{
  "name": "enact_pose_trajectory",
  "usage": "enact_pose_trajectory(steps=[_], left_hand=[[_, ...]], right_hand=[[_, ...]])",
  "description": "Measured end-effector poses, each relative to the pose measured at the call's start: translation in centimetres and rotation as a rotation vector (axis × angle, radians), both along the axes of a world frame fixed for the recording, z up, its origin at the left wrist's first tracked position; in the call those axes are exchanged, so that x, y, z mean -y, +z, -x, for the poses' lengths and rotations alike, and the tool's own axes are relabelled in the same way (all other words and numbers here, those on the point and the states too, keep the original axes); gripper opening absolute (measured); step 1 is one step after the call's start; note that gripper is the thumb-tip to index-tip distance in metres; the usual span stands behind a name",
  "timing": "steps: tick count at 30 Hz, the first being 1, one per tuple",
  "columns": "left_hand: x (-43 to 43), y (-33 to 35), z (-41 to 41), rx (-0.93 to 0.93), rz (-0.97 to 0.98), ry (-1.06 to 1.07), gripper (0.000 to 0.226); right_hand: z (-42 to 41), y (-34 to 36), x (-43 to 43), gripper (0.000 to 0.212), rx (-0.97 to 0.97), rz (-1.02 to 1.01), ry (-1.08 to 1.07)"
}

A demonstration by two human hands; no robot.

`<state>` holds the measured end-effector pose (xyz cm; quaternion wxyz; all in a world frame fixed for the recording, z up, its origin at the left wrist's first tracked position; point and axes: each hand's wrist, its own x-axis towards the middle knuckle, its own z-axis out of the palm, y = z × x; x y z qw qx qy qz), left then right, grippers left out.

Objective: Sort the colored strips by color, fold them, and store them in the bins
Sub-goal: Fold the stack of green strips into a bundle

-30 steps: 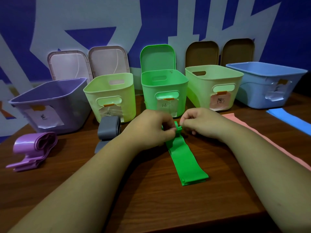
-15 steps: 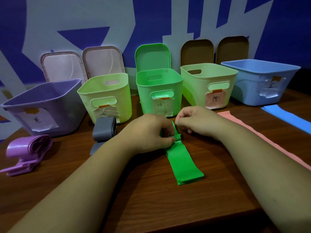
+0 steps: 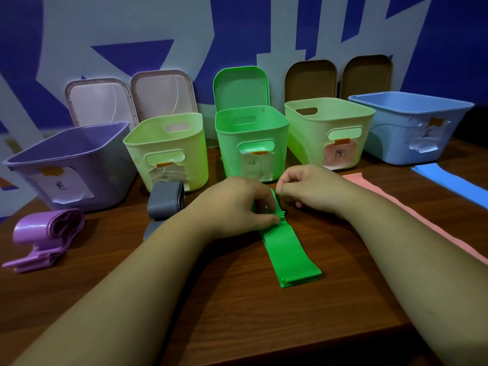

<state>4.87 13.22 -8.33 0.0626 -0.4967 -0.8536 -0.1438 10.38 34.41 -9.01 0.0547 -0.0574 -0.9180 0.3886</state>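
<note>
A stack of green strips (image 3: 289,253) lies on the wooden table (image 3: 237,313), running from the hands toward me. My left hand (image 3: 235,207) pinches the far end of the stack, where the strip edges bunch together. My right hand (image 3: 309,188) has curled fingers pinching the top of that same green end. The green bin (image 3: 250,143) stands just behind the hands with its lid up. Folded purple strips (image 3: 45,239) lie at the far left, folded grey strips (image 3: 163,202) by my left wrist, pink strips (image 3: 412,217) and blue strips (image 3: 449,180) on the right.
Five open bins stand in a row: purple bin (image 3: 66,165), pale green bin (image 3: 169,149), the green one, another pale green bin (image 3: 327,133) with a pink label, and blue bin (image 3: 412,128). Lids lean on the wall behind. The table's front edge is near me.
The green end, held raised between both hands a second ago, now sits lower and closer to the stack. The view has shifted slightly; the other strips have not moved.
</note>
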Motion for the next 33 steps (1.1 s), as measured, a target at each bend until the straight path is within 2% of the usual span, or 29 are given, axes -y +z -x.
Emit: enact_pose_trajectory(steps=[4, 6, 9, 12, 14, 17, 19, 21, 25, 28, 33], left_hand=[[0.1, 0.0, 0.1, 0.032, -0.233, 0.148, 0.016], [0.2, -0.2, 0.6, 0.067, -0.265, 0.247, 0.025], [0.2, -0.9, 1.3, 0.186, -0.099, 0.374, 0.058], [0.1, -1.2, 1.5, 0.219, 0.007, 0.417, 0.067], [0.0, -1.2, 1.4, 0.206, 0.026, 0.419, 0.065], [0.0, -1.0, 1.3, 0.233, 0.001, 0.431, 0.062], [0.1, -0.8, 1.2, 0.356, -0.093, 0.412, 0.049], [0.2, -0.6, 1.2, 0.554, -0.214, 0.365, 0.037], [0.5, -0.8, 1.6, 0.763, -0.318, 0.261, 0.037], [0.4, -1.4, 2.0, 0.775, -0.363, 0.236, 0.032], [0.1, -1.8, 2.0, 0.578, -0.422, 0.299, 0.015]], right_hand=[[0.2, -0.2, -0.3, 0.011, -0.041, 0.016, -0.012], [0.4, -0.3, -0.4, 0.007, -0.054, 0.034, 0.007], [0.8, -0.4, -0.4, 0.021, -0.028, 0.032, 0.047], [1.0, -0.5, 0.0, 0.038, 0.020, -0.074, 0.069], [1.2, -0.7, 0.3, 0.044, 0.036, -0.144, 0.076], [1.6, -0.6, 0.6, 0.024, 0.004, -0.139, 0.068], [1.5, -0.5, 0.5, 0.019, -0.042, -0.050, 0.081], [1.2, -0.3, 0.3, 0.018, -0.088, 0.020, 0.094], [0.7, 0.1, 0.2, 0.016, -0.212, 0.082, 0.064], [0.6, 0.5, 0.4, 0.016, -0.296, 0.124, 0.059], [0.5, 0.6, 0.6, 0.016, -0.340, 0.130, 0.075]])
